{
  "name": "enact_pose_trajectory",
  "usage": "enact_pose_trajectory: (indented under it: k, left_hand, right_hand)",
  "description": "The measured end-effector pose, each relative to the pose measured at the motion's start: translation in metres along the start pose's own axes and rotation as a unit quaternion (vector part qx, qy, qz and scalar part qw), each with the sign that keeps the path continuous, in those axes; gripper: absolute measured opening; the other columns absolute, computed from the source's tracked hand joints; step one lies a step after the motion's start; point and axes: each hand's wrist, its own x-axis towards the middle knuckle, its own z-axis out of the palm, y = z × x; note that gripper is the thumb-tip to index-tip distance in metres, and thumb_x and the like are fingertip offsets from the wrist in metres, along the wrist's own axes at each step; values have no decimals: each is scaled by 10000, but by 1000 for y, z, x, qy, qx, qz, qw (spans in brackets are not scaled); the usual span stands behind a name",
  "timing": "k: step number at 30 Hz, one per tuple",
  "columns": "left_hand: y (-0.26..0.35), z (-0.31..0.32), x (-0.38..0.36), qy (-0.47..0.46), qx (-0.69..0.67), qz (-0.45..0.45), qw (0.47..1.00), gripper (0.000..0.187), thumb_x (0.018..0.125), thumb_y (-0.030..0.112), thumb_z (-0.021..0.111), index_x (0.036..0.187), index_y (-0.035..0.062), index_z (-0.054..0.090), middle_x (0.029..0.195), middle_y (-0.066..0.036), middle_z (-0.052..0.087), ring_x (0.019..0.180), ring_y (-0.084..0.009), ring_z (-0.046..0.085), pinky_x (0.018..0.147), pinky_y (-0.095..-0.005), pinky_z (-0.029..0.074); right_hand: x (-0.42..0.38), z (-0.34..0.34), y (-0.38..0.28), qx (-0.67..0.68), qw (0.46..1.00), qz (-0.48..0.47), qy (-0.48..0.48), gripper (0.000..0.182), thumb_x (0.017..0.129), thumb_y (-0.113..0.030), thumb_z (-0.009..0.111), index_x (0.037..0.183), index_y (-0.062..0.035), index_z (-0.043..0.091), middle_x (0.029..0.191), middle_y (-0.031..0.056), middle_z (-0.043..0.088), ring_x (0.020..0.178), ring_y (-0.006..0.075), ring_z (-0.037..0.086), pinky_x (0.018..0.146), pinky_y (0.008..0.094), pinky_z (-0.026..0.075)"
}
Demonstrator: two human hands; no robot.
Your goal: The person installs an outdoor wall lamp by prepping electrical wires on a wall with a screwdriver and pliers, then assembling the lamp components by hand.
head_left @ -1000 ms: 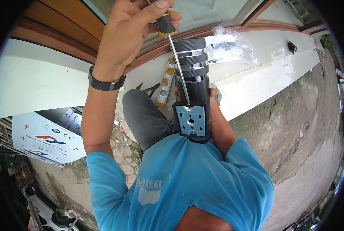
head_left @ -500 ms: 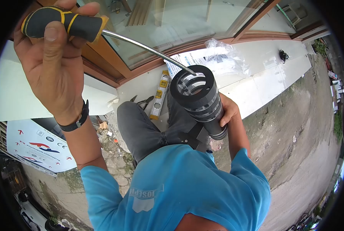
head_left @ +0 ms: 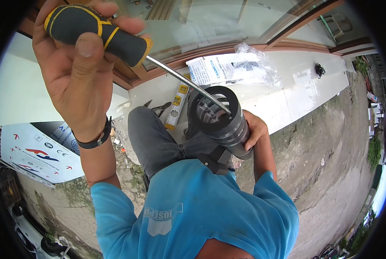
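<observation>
My left hand (head_left: 78,73) is raised at the upper left and grips a screwdriver (head_left: 96,30) by its black and yellow handle. Its long metal shaft (head_left: 184,82) slants down to the right, with the tip inside the open end of a black ribbed cylinder (head_left: 221,118). My right hand (head_left: 255,129) holds that cylinder from the right side, above my grey-trousered knee. The cylinder's open end faces me, and a black bracket shows under it. A black wristband sits on my left wrist.
A yellow spirit level (head_left: 175,108) and pliers (head_left: 158,107) lie on the white tiled step (head_left: 296,95). A printed leaflet (head_left: 208,69) and a clear plastic bag (head_left: 253,64) lie beside a wood-framed glass door. A printed white box (head_left: 37,151) stands at left. Bare ground lies at right.
The cylinder has been turned from its square base plate facing me to its open end. The screwdriver left the base plate, swung out left, and its tip now reaches into the opening.
</observation>
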Motion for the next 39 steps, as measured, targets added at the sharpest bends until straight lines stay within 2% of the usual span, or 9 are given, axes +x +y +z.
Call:
enact_pose_trajectory:
  k: [9, 12, 18, 24, 25, 28, 29, 33, 39]
  left_hand:
    - [-9, -12, -10, -88, -95, -40, 991, 572, 1018, 142, 648, 1512, 191, 363, 1329, -202, 540, 1177, -346, 637, 1003, -556, 546]
    - [-24, -36, -25, -92, -113, -61, 987, 610, 962, -8, 640, 1458, 154, 324, 1325, -230, 563, 1209, -401, 655, 936, -511, 624]
    - [-28, -74, -92, -67, 47, -278, 957, 424, 914, 8, 721, 1208, 121, 436, 1271, -210, 610, 1193, -379, 668, 924, -445, 637]
    - [-23, -73, -126, -4, 156, -408, 900, 342, 921, 97, 767, 1151, 48, 518, 1014, -122, 701, 920, -213, 750, 768, -296, 639]
    - [-19, -72, -129, 3, 227, -427, 875, 320, 940, 167, 768, 1147, 34, 563, 867, -64, 701, 674, -111, 682, 615, -218, 559]
    - [-27, -90, -140, -22, 292, -448, 845, 358, 953, 251, 759, 1174, 35, 579, 802, -27, 675, 541, -70, 550, 520, -200, 466]
    - [-31, -93, -142, -24, 339, -457, 822, 382, 975, 308, 727, 1202, 36, 583, 848, -13, 656, 575, -51, 488, 525, -197, 405]
    - [-30, -62, -125, 9, 202, -351, 914, 368, 1000, 347, 688, 1199, 49, 600, 965, 3, 614, 719, -29, 487, 602, -190, 407]
    - [-39, -88, -126, -77, 365, -467, 802, 314, 1050, 364, 617, 1111, 56, 635, 844, 37, 584, 717, -36, 471, 612, -200, 381]
  right_hand:
    - [2, 0, -10, -51, 997, 48, -19, 1267, 360, -243, 1021, 1472, 59, 495, 1381, 147, 625, 1269, 245, 576, 1143, 336, 362]
    - [-3, -2, -8, -41, 993, 108, -18, 1250, 379, -242, 1014, 1477, 53, 494, 1383, 154, 623, 1271, 252, 576, 1145, 334, 361]
    - [-17, -14, 6, -94, 976, 193, -25, 1306, 339, -257, 1014, 1490, 53, 481, 1366, 188, 636, 1253, 291, 592, 1132, 346, 380]
    - [-26, -10, 15, -179, 957, 225, -37, 1216, 441, -329, 982, 1494, 29, 490, 1364, 210, 627, 1229, 302, 607, 1088, 344, 440]
    - [-31, -11, 19, -171, 957, 234, -14, 1216, 442, -332, 980, 1495, 29, 489, 1363, 205, 630, 1226, 300, 608, 1085, 344, 442]
    - [-34, -7, 19, -150, 953, 264, 6, 1223, 440, -331, 980, 1498, 29, 484, 1369, 200, 627, 1228, 300, 608, 1091, 347, 439]
    - [-33, -6, 19, -147, 954, 260, 4, 1221, 438, -330, 979, 1497, 27, 487, 1358, 204, 636, 1226, 305, 611, 1098, 348, 436]
    - [-29, -4, 17, -171, 954, 246, -4, 1234, 413, -344, 973, 1492, 22, 498, 1336, 214, 652, 1198, 317, 631, 1082, 348, 454]
    - [-34, -1, 23, -149, 950, 275, 11, 1254, 405, -367, 968, 1503, 3, 487, 1320, 214, 657, 1170, 306, 644, 1057, 343, 473]
